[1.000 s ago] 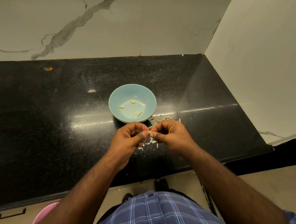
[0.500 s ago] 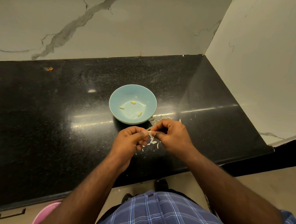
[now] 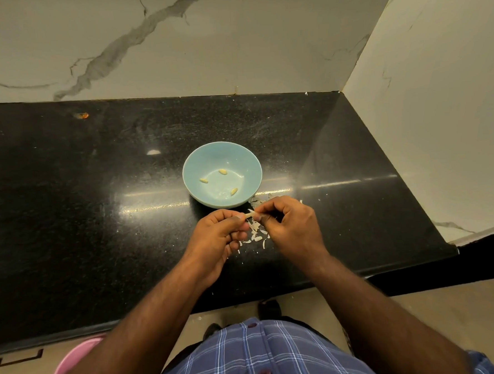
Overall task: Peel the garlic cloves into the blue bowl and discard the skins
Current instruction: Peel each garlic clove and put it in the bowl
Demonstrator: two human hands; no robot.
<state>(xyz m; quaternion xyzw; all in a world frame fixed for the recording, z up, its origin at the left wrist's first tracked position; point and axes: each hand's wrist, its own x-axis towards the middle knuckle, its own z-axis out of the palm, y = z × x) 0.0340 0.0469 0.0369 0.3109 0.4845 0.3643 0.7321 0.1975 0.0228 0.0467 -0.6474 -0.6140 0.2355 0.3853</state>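
Near the centre of the frame, the person is working a garlic clove (image 3: 249,214) between both hands, just below the blue bowl (image 3: 193,161). The left hand (image 3: 218,236) is pinching one end of the clove with thumb and curled fingers, while the right hand (image 3: 290,227) is closing its fingertips on the other end, seemingly pulling at the papery skin. The two hands are sitting close together, almost touching, over the black countertop (image 3: 82,211).

Inside the bowl three peeled cloves (image 3: 221,172) are lying apart from one another on its floor, so that share of the job is looking done. A scatter of skin flakes (image 3: 256,238) is lying on the counter beneath and between the hands, with a few more just to the right of the bowl's lower rim; none of it is looking cleared away yet. Judging by this, the clove in hand is getting stripped and is yet to go into the bowl, and discarding the skins is remaining entirely. Whether more unpeeled cloves are waiting cannot be told, since none is showing on the counter
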